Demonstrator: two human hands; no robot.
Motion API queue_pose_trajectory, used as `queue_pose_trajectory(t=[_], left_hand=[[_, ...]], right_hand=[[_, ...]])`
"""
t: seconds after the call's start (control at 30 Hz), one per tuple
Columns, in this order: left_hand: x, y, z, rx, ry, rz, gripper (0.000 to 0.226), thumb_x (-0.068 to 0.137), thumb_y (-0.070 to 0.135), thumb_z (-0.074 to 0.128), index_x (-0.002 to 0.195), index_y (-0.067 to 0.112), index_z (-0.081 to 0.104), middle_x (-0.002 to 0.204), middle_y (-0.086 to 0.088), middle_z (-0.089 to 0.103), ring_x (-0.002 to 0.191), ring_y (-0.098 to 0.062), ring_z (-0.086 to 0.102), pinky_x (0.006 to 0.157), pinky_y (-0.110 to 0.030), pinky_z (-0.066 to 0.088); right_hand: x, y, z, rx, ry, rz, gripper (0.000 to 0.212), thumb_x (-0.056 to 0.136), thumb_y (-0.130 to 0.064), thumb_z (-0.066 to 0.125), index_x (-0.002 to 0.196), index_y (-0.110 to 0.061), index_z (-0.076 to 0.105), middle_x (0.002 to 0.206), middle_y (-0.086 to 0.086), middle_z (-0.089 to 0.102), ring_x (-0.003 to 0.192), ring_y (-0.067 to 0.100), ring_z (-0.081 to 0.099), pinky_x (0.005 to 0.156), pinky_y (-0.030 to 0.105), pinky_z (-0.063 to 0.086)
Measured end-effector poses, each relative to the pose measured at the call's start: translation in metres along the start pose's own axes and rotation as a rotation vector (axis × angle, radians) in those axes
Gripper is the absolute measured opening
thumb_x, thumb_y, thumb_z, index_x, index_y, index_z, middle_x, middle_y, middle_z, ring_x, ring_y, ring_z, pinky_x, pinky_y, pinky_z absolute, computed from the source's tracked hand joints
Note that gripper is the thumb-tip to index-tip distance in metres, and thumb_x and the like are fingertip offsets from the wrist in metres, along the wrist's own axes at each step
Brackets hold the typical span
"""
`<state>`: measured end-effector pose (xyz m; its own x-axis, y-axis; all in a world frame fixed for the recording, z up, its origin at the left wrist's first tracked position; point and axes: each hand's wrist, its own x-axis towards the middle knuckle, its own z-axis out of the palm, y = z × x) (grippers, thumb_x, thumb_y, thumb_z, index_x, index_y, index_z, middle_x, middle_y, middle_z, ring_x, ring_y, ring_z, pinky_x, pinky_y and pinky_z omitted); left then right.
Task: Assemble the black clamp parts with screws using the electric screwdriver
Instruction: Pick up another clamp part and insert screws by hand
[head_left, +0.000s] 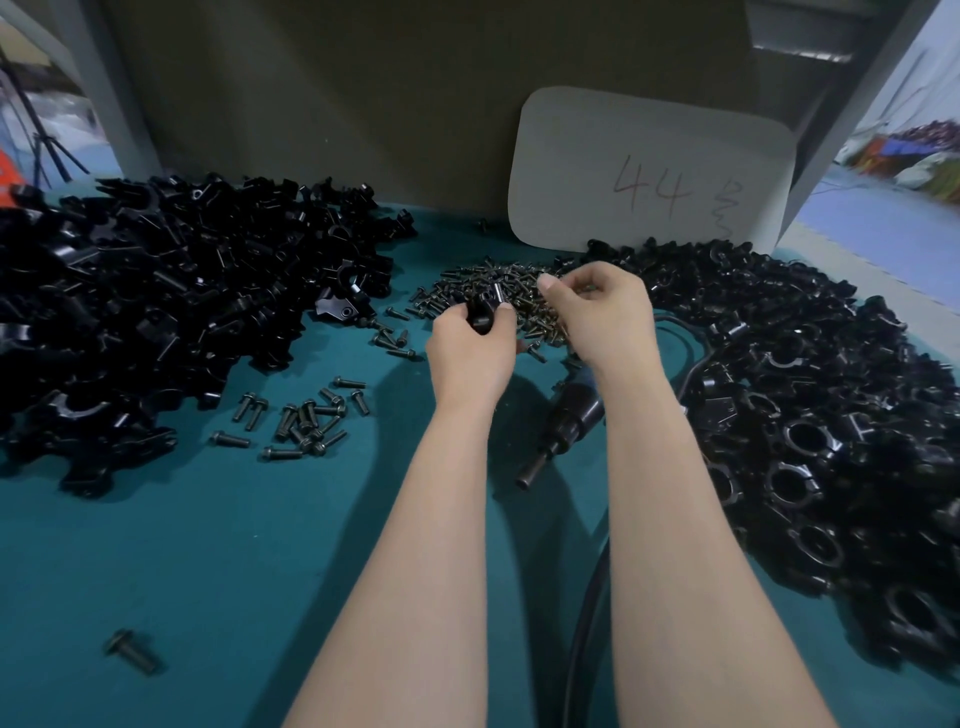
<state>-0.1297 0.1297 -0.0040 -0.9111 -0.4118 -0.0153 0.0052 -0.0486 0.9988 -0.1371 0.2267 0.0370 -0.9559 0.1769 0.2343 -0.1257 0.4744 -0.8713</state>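
The left hand (467, 348) grips a black clamp part (485, 310), fingers and thumb curled round it, just above the near edge of the screw pile (493, 286). The right hand (597, 312) hovers beside it over the same pile, its fingers curled and thumb against the forefinger; whether a screw sits in that pinch cannot be made out. Both forearms reach in from the near side across the teal surface (182, 571). The electric screwdriver (569, 421) lies on the surface between the forearms, its tip pointing toward the near edge and its cable running off under the right arm. A large heap of clamp parts (156, 312) fills the left side and another heap (831, 441) the right. A small scatter of screws (306, 415) lies near the left heap, and a single screw (132, 649) sits well apart in the near left corner. A grey card marked "44" (649, 171) leans against the back wall.
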Motion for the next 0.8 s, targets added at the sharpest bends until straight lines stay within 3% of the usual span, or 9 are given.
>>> queue_pose_trajectory(t=[0.1,0.2,0.27,0.4,0.5,0.7,0.8], left_hand=[[-0.0028,0.0001,0.0004,0.181,0.019,0.097,0.017,0.093,0.029,0.057,0.093,0.012,0.062,0.094,-0.005,0.072,0.088,-0.022,0.07,0.08,-0.039,0.056],[-0.0045,0.0008,0.0004,0.289,0.023,0.147,0.023,0.094,0.031,0.056,0.098,0.009,0.061,0.094,-0.005,0.071,0.088,-0.022,0.07,0.075,-0.039,0.056],[-0.0056,0.001,0.0003,0.341,0.03,0.172,0.025,0.094,0.033,0.056,0.098,0.009,0.061,0.091,-0.005,0.071,0.084,-0.021,0.068,0.069,-0.035,0.054],[-0.0079,0.0014,0.0012,0.434,0.049,0.206,0.03,0.092,0.038,0.057,0.096,0.008,0.059,0.087,-0.005,0.067,0.079,-0.025,0.062,0.058,-0.03,0.04],[-0.0076,0.0018,0.0021,0.505,0.049,0.225,0.034,0.09,0.041,0.057,0.096,0.007,0.058,0.091,-0.008,0.067,0.084,-0.03,0.062,0.063,-0.034,0.045],[-0.0062,0.0012,0.0027,0.511,-0.015,0.205,0.039,0.088,0.044,0.057,0.092,0.005,0.059,0.091,-0.012,0.069,0.086,-0.031,0.068,0.074,-0.045,0.056],[-0.0067,0.0019,0.0035,0.534,-0.026,0.202,0.036,0.088,0.044,0.056,0.086,0.007,0.055,0.088,-0.012,0.069,0.084,-0.033,0.066,0.066,-0.038,0.054]], right_hand=[[-0.0022,-0.0072,0.0017,0.177,-0.074,0.002,0.01,0.088,-0.013,0.064,0.079,-0.016,0.061,0.071,0.002,0.063,0.056,0.007,0.051,0.059,0.021,0.048],[-0.0012,-0.008,0.002,0.04,-0.125,-0.034,0.009,0.088,-0.007,0.062,0.084,-0.016,0.062,0.082,0.009,0.068,0.071,0.016,0.062,0.078,0.033,0.056],[-0.0007,-0.0084,0.0026,-0.058,-0.122,-0.055,0.005,0.088,-0.011,0.064,0.087,-0.016,0.063,0.084,0.008,0.069,0.081,0.022,0.065,0.082,0.038,0.055],[-0.0015,-0.0087,0.0034,-0.203,-0.089,-0.118,0.003,0.088,-0.017,0.064,0.088,-0.02,0.065,0.074,-0.009,0.06,0.079,0.011,0.059,0.074,0.023,0.048],[-0.0017,-0.0088,0.0022,-0.25,-0.07,-0.155,0.007,0.089,-0.016,0.064,0.085,-0.022,0.063,0.076,-0.011,0.058,0.08,0.008,0.056,0.072,0.018,0.041],[-0.0001,-0.0077,0.0021,-0.271,-0.034,-0.164,0.006,0.089,-0.013,0.063,0.088,-0.018,0.066,0.079,-0.009,0.058,0.082,0.01,0.055,0.073,0.019,0.041],[0.0001,-0.0066,0.0047,-0.275,-0.038,-0.158,0.006,0.088,-0.014,0.063,0.09,-0.018,0.067,0.078,-0.01,0.056,0.086,0.011,0.056,0.078,0.024,0.046]])
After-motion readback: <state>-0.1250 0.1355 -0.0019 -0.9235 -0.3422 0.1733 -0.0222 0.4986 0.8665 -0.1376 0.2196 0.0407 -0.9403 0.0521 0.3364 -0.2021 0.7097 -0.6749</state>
